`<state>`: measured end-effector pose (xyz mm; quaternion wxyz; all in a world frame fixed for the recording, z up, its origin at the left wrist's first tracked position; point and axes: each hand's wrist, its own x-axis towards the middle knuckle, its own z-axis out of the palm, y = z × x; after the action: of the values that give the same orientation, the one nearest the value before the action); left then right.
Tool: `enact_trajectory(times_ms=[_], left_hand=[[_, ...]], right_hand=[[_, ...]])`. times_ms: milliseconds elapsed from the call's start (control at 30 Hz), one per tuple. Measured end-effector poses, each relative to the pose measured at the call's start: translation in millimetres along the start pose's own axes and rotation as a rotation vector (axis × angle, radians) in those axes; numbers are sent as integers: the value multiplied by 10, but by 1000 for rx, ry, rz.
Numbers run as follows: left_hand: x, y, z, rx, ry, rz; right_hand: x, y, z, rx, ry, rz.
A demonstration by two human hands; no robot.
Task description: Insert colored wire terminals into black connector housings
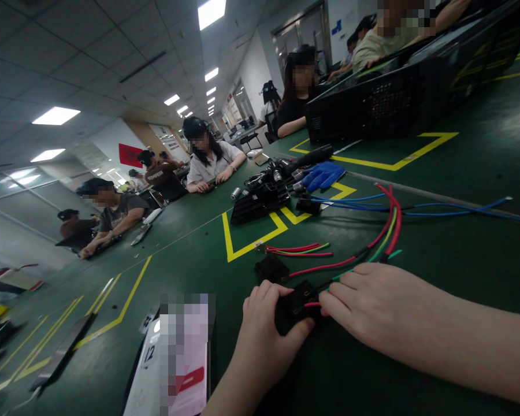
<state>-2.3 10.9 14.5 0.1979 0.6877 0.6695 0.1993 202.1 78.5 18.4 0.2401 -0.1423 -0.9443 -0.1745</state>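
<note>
A small black block with a terminal [298, 296], perhaps a connector or socket, sits low over the green tabletop. My left hand [266, 338] is closed around it, fingertips on its far side and thumb on its near side. My right hand [364, 303] pinches a wire right beside the block; a short red wire end [312, 304] shows at its fingertips, and a green wire [344, 275] runs beneath its fingers. Beyond my hands lies a second black block [271, 268], with a long red wire [325, 268] leading off to the right. Several short cut wires [301, 249] rest behind it.
Blue wires [355, 202], a blue glove [323, 175] and a heap of black tools and parts [268, 188] lie farther back. A black computer case [381, 107] stands at the back right. A pink-and-white card [173, 358] is at my left. Other people sit along the table.
</note>
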Motion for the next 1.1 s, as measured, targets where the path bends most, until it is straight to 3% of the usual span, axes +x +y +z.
enact_trajectory(times_ms=[300, 467, 633, 900, 1000, 1100], left_hand=[[-1, -36, 19, -1, 6, -9], [5, -20, 11, -5, -10, -18], [-1, -37, 30, -12, 6, -7], [-14, -30, 25, 9, 0, -1], [-16, -24, 23, 14, -3, -3], [-11, -25, 20, 9, -1, 3]], right_hand=[[0, 14, 137, 77, -379, 37], [8, 7, 161, 105, -490, 58], [-2, 27, 127, 112, -411, 51], [22, 59, 17, 45, -33, -34], [19, 56, 21, 28, -38, -25], [8, 50, 46, 15, -133, -20]])
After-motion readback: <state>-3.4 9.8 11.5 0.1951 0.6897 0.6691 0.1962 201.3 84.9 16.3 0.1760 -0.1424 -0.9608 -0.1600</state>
